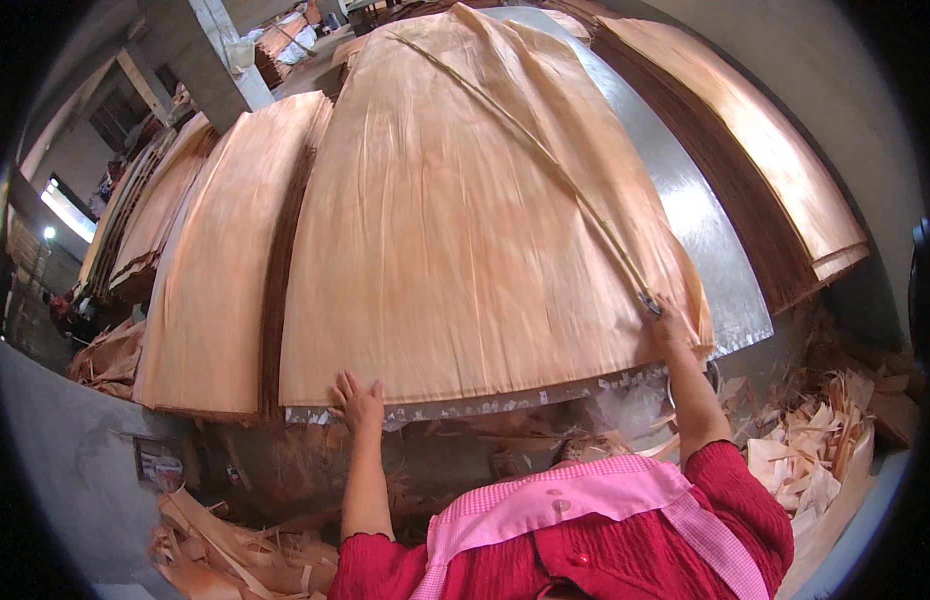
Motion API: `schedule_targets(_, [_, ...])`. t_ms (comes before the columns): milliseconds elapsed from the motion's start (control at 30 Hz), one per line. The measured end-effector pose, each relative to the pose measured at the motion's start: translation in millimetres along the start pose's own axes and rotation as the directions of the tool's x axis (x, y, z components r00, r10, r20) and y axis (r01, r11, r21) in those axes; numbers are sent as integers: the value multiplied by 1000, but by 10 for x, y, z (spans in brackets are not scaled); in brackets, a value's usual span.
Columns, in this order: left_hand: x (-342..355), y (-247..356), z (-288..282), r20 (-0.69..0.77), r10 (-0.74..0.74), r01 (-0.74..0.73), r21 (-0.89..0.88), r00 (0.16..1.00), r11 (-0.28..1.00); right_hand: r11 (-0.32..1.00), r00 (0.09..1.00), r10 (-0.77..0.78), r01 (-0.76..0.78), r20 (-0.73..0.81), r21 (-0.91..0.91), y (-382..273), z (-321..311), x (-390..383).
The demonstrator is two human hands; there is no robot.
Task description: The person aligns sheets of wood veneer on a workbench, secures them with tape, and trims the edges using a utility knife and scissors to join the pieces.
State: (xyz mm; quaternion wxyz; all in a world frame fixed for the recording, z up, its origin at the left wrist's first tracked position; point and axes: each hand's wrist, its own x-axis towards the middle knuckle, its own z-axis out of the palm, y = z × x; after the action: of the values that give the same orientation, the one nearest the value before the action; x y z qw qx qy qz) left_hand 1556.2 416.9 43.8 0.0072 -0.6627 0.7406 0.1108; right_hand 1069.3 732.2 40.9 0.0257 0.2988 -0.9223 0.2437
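Observation:
A large, wide sheet of pale tan wood veneer (455,240) lies before me on a metal-topped table (730,285), with ripples along its right side. At its near left edge my left hand (360,403) rests flat, fingers spread, holding nothing. Near the front right corner my right hand (670,328) is closed around the near end of a long thin stick (547,155). Something small and metallic shows at that end, partly covered by my fingers. The stick runs slantwise over the sheet toward its far left.
Stacks of veneer stand on the left (220,270) and on the right (725,140). Scraps of veneer (810,455) are heaped on the lower right, with more scraps (220,545) on the lower left. A concrete pillar (225,55) rises at the back left.

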Motion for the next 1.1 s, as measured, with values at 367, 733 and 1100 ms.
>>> schedule_targets(367, [-330, 263, 434, -92, 34, -39, -57, 995, 998, 990, 996, 52, -62, -78, -130, 613, -289, 196])
schedule_targets(733, [5, 465, 399, 36, 74, -77, 106, 997, 991, 984, 977, 178, -178, 115, -13, 85, -291, 217])
schedule_targets(1100, [15, 462, 460, -214, 186, -170, 91, 959, 981, 944, 995, -97, 103, -34, 314, -1110, 190, 177])
